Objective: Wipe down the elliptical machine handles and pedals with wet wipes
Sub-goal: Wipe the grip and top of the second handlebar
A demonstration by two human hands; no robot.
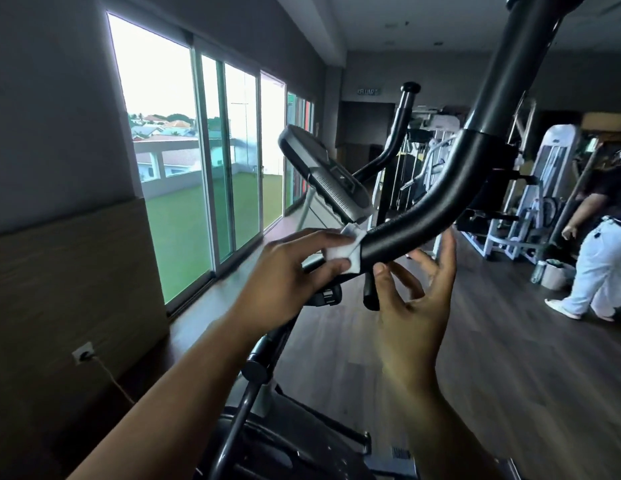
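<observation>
A curved black handle [437, 199] of the elliptical machine sweeps from the top right down to the centre of the head view. My left hand [295, 268] pinches a folded white wet wipe [340, 252] against the lower end of that handle's grip. My right hand [416, 299] hovers just under the grip with fingers spread, palm up, holding nothing. The second handle [395, 140] rises behind the tilted console [330, 178]. The pedals are not clearly visible; only the dark machine frame [264, 368] shows below my arms.
Large sliding glass windows [198, 161] line the left wall above a wood panel with a wall socket [83, 353]. Weight machines [531, 188] stand at the right. A person in white trousers [600, 251] stands at the far right near a bottle and bucket [551, 273] on the wood floor.
</observation>
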